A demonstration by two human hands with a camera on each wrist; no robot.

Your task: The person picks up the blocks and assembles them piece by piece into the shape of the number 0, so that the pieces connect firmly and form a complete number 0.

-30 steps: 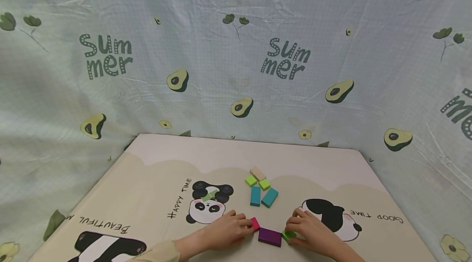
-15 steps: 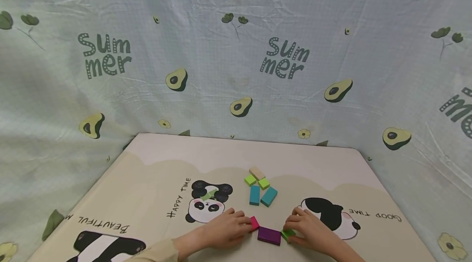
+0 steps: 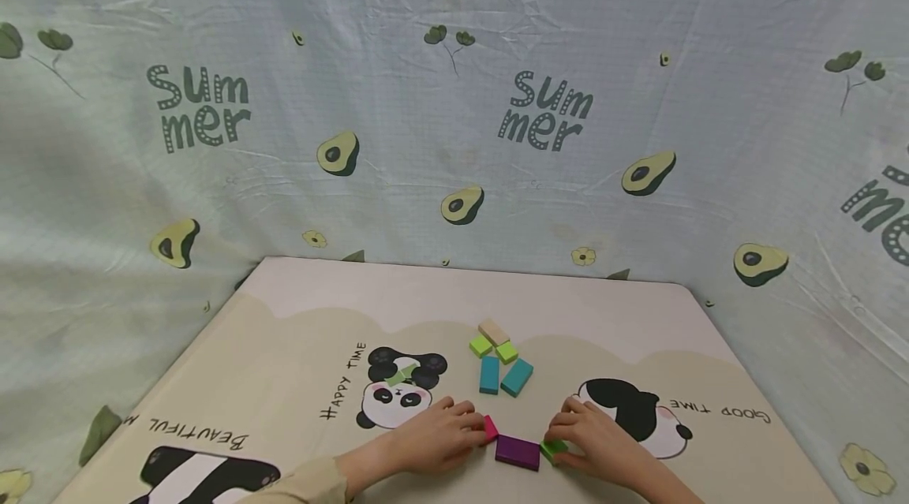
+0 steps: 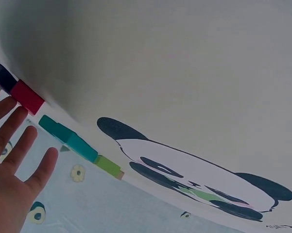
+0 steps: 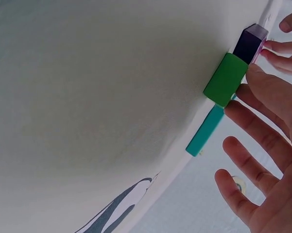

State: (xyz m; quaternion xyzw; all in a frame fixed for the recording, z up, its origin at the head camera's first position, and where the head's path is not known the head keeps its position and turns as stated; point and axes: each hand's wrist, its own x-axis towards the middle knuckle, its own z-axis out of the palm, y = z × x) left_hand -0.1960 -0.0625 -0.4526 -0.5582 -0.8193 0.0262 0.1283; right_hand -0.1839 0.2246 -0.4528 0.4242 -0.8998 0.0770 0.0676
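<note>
A pink block (image 3: 491,429), a purple block (image 3: 518,453) and a green block (image 3: 552,450) lie in a short row near the front of the table. My left hand (image 3: 439,437) touches the pink block with its fingertips; in the left wrist view the fingers (image 4: 17,145) are spread and fairly straight, and the thumb appears away from the block. From the right, my right hand (image 3: 600,441) pinches the green block between thumb and fingers. Its ring and little fingers (image 5: 233,191) stay off the block in the right wrist view. The purple block touches neither hand.
Beyond the row lie two teal blocks (image 3: 489,375), two lime blocks (image 3: 506,352) and a tan block (image 3: 493,332), arranged together. The table mat (image 3: 305,378) bears printed pandas and words. A patterned curtain (image 3: 398,110) rises behind the table's far edge.
Both hands and the blocks hold nearly the same places. The head view has shifted very slightly.
</note>
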